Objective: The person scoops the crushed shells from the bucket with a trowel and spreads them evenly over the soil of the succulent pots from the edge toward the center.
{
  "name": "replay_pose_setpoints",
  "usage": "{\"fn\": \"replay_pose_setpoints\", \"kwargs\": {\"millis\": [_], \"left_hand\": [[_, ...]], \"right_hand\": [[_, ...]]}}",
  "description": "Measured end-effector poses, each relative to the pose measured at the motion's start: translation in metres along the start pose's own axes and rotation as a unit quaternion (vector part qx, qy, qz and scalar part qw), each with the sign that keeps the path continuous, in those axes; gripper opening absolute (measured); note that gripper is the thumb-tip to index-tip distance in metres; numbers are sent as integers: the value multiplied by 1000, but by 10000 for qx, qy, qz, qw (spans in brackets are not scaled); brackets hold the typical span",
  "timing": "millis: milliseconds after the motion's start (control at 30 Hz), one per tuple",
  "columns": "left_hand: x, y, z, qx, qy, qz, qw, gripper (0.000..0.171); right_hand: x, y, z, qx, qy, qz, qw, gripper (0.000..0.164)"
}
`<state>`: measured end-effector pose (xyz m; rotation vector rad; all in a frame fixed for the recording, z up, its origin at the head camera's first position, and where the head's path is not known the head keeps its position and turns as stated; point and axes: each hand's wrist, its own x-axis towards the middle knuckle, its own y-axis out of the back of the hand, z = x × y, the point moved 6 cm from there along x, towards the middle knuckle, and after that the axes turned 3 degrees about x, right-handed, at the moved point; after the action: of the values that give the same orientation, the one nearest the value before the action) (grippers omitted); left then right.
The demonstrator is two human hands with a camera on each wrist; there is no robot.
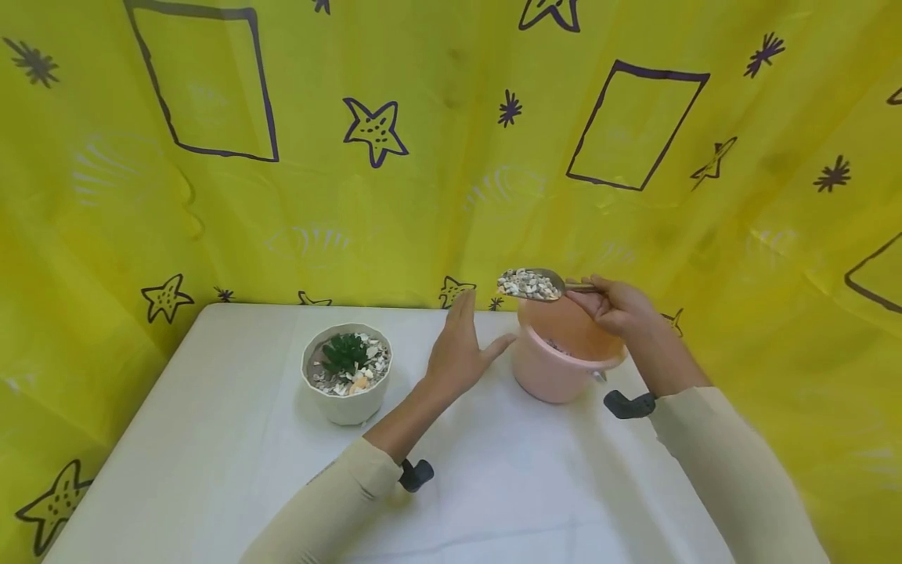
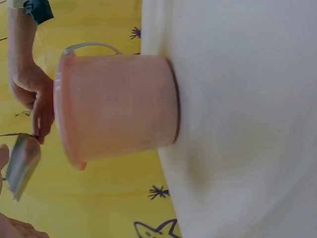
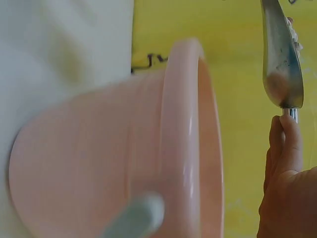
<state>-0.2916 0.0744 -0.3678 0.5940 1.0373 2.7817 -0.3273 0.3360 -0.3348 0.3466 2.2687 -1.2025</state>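
In my right hand (image 1: 618,307) is the handle of a metal scoop (image 3: 282,59), gripped between fingers and thumb. White and grey pebbles (image 1: 524,283) fill the scoop, which hovers over the left rim of a pink bucket (image 1: 557,384). Some pebbles show at the bottom inside the bucket. My left hand (image 1: 454,356) is raised above the table between the bucket and a plant pot, fingers straight, thumb apart, holding nothing. The cream pot (image 1: 345,409) carries a small dark green plant (image 1: 344,354), with white pebbles over the right part of its soil.
A white-covered table (image 1: 232,439) lies under the pot and bucket. Behind it hangs a yellow curtain (image 1: 423,204) with dark star drawings, close to the table's back edge. The bucket's pale handle (image 2: 91,45) hangs at its side. Dark bands circle both wrists.
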Motion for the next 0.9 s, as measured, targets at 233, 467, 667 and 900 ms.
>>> {"fn": "replay_pose_setpoints", "kwargs": {"millis": [233,467,667,900], "left_hand": [[-24,44,-4,-141,25,759,9970,97],[-49,84,-21,69,71,1136,9935,97],[-64,106,-37,173,150,1228,9922,99],[-78,123,-55,266,207,1412,9894,100]], "right_hand": [[6,-34,29,-544,-303,-447,9971,32],[18,-58,54,-729,-263,-703,9945,21],[29,-70,73,-924,-250,-749,9926,24],[37,-80,89,-1087,-220,-830,9904,36]]}}
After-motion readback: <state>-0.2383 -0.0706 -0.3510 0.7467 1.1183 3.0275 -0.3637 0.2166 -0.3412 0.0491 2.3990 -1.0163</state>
